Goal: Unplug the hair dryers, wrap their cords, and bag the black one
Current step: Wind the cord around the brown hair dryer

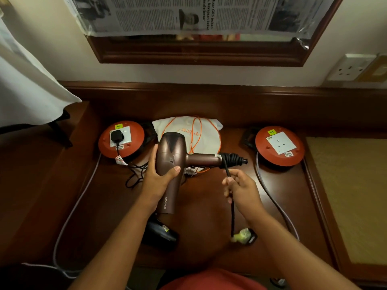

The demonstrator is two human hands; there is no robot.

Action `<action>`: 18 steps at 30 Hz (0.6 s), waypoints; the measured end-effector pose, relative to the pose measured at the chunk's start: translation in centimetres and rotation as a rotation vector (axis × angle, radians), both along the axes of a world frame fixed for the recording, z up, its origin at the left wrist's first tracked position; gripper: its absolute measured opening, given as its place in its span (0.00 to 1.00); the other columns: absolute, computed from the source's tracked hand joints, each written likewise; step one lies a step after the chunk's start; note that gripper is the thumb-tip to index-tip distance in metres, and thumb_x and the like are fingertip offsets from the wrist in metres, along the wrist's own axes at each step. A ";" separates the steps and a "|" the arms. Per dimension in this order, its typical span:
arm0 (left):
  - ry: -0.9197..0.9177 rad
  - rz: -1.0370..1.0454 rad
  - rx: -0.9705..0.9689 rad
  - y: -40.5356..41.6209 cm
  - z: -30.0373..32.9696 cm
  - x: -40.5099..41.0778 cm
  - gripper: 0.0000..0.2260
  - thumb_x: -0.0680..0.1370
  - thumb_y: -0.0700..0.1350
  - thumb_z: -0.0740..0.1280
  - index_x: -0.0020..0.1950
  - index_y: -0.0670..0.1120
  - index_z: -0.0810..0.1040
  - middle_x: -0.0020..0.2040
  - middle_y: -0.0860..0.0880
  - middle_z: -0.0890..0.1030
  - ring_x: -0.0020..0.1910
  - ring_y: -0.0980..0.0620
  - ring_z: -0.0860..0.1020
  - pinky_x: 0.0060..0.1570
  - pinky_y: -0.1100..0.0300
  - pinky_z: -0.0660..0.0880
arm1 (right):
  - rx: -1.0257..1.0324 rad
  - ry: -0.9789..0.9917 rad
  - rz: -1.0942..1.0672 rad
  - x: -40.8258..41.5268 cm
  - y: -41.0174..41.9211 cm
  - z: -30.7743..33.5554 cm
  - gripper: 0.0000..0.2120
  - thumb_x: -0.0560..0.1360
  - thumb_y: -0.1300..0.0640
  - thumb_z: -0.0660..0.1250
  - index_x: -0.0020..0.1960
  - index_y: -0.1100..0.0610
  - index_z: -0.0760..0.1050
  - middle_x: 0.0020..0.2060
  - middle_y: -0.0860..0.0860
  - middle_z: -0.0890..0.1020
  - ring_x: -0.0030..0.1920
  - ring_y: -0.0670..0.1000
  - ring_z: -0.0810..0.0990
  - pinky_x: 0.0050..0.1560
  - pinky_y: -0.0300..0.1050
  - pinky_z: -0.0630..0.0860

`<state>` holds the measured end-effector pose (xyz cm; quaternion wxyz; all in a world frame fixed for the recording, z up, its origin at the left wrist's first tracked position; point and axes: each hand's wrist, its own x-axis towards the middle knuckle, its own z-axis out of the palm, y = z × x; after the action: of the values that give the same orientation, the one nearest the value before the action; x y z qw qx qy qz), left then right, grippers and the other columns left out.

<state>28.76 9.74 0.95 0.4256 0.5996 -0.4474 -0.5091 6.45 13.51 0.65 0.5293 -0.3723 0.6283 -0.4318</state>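
My left hand [160, 181] grips the barrel of a brown hair dryer [170, 164] held above the wooden desk [199, 206]. Its black cord [232, 210] is coiled several turns around the handle end [231, 159]. My right hand [240, 189] pinches the cord just below the coil; the rest hangs down to a plug with a yellow tag [244, 235]. A black hair dryer [159, 233] lies on the desk under my left forearm. Its black plug [116, 136] sits in the left red socket reel [121, 139]. A white drawstring bag [190, 132] with orange strings lies behind.
A second red socket reel [279, 145] with nothing plugged in stands at right, its grey cable [272, 197] running toward me. Another grey cable [71, 212] trails along the left. A framed mirror covered with newspaper [196, 15] hangs above, a wall socket [351, 68] at far right.
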 end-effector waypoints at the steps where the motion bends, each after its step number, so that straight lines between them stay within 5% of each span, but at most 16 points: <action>1: 0.001 -0.002 0.001 0.0 -0.1 0.0 0.40 0.62 0.58 0.76 0.68 0.76 0.59 0.73 0.54 0.67 0.68 0.51 0.71 0.65 0.44 0.72 | 0.023 -0.065 -0.022 0.1 0.1 -0.1 0.09 0.80 0.66 0.56 0.54 0.57 0.73 0.38 0.53 0.77 0.28 0.47 0.71 0.25 0.40 0.66; 3: -0.003 0.012 0.001 0.1 -0.3 -0.1 0.41 0.63 0.57 0.76 0.70 0.73 0.58 0.73 0.54 0.67 0.69 0.50 0.70 0.65 0.44 0.71 | 0.081 -0.162 -0.036 0.0 0.2 -0.6 0.07 0.81 0.62 0.57 0.52 0.60 0.74 0.35 0.54 0.76 0.26 0.47 0.69 0.24 0.40 0.64; 8: 0.076 0.077 0.004 -1.0 -0.5 0.0 0.40 0.70 0.49 0.76 0.75 0.65 0.56 0.73 0.53 0.67 0.68 0.52 0.71 0.65 0.45 0.71 | 0.267 -0.326 0.043 0.9 1.2 -2.4 0.22 0.78 0.42 0.57 0.40 0.60 0.71 0.22 0.50 0.63 0.20 0.46 0.58 0.21 0.38 0.55; 13: 0.075 0.059 0.017 -1.3 -0.4 -0.3 0.42 0.65 0.57 0.76 0.73 0.69 0.57 0.74 0.54 0.65 0.69 0.51 0.70 0.66 0.44 0.71 | 0.336 -0.642 0.121 0.8 0.7 -3.2 0.16 0.81 0.53 0.54 0.51 0.63 0.74 0.28 0.51 0.67 0.27 0.48 0.63 0.30 0.42 0.62; 18: 0.121 0.088 0.029 -1.6 -0.7 -0.8 0.41 0.66 0.55 0.77 0.71 0.71 0.57 0.72 0.53 0.68 0.66 0.49 0.74 0.63 0.43 0.73 | 0.283 -0.593 0.205 0.2 0.3 -3.4 0.11 0.78 0.54 0.58 0.45 0.61 0.72 0.29 0.52 0.70 0.28 0.48 0.66 0.31 0.42 0.67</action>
<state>27.98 8.18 0.29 0.4652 0.5930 -0.3868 -0.5314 6.63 13.77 -2.78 0.7759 -0.2148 0.4601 -0.3744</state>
